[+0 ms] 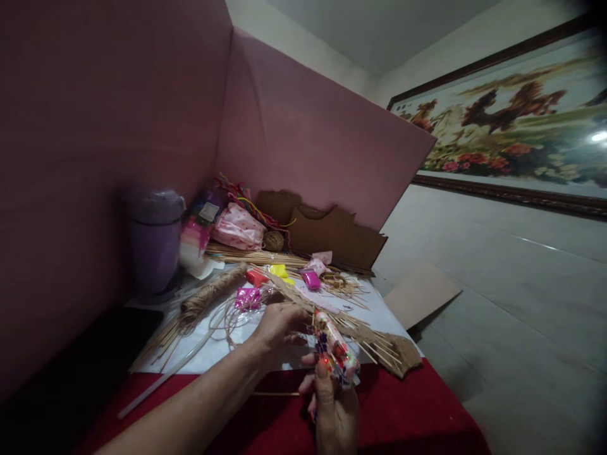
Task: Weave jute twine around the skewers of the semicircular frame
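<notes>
My right hand is wrapped round a glue gun with a bright flowered pattern and a small red light. The gun points up and away, towards a torn strip of brown cardboard with thin wooden sticks lying along it. My left hand is at the near side of this strip, close to the gun's front end. Its fingers are curled closed, and what they pinch is hidden. A long translucent glue stick lies left of my left forearm.
Behind are a twine roll, a twine ball, a magenta packet, a yellow packet, stick bundles and cardboard sheets. A purple bin stands left. Pink panels enclose the back and left.
</notes>
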The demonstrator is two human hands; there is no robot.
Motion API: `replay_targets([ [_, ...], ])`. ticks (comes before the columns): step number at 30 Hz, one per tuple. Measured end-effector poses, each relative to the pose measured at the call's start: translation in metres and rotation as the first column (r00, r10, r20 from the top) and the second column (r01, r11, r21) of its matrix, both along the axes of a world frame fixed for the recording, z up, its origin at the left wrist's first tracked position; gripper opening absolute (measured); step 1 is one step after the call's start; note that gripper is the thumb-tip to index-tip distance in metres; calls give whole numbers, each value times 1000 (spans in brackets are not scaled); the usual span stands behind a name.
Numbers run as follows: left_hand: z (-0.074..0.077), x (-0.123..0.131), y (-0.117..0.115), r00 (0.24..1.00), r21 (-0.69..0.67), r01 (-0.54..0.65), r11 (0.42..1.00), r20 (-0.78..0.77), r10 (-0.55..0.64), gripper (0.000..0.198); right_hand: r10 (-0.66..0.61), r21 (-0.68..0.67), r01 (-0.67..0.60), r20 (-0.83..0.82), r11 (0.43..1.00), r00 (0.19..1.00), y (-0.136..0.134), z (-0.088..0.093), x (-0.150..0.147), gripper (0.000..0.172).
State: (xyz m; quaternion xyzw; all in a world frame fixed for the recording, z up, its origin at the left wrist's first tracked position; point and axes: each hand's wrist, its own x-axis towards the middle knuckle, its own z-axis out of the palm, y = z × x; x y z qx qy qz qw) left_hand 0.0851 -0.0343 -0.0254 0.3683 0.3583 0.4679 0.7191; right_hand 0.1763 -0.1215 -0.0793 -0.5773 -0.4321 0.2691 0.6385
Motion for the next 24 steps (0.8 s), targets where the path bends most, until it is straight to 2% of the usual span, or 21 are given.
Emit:
replay_targets([
  [8,4,1,-3,999,13,-40,999,9,40,13,37,-37,-38,-27,999,999,-1,0,3,52],
  [16,-3,2,0,999,44,-31,999,21,30,8,29,-63,-30,-13,998,999,-1,-1,7,54],
  [24,-1,0,1,999,103,-31,994,-12,33,16,15,-85,-20,-56,996,998,-4,-8,9,56],
])
